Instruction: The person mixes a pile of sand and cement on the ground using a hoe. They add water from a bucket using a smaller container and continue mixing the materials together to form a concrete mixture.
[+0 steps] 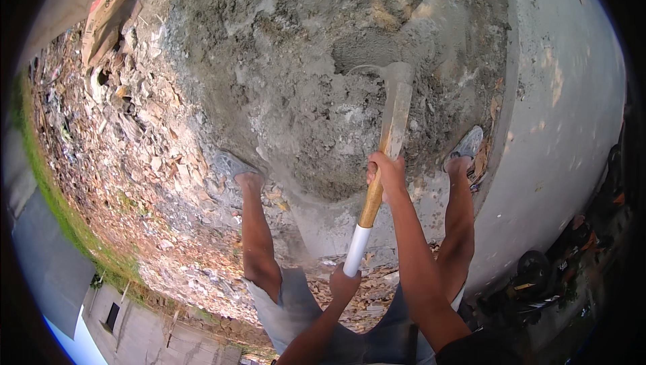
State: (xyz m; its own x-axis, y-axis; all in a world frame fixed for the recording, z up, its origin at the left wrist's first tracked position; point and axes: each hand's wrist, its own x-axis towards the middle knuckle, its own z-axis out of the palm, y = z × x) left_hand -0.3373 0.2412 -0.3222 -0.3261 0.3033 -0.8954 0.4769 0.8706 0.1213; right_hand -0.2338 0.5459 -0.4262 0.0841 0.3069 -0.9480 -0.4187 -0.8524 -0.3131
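A long-handled hoe reaches from between my legs up into a heap of wet grey mortar. Its handle is brown and wood-like, with a white sleeve at the near end. The metal head rests in the mortar, smeared grey, and its blade edge is partly buried. My left hand is closed round the white sleeve, low on the handle. Farther up, my right hand grips the brown part, just below the pale, mortar-coated upper shaft.
Broken stones and rubble spread along the left, with a torn brown paper sack at the upper left. A smooth grey wall bounds the right side. My feet stand at the heap's near edge. Dark clutter lies at lower right.
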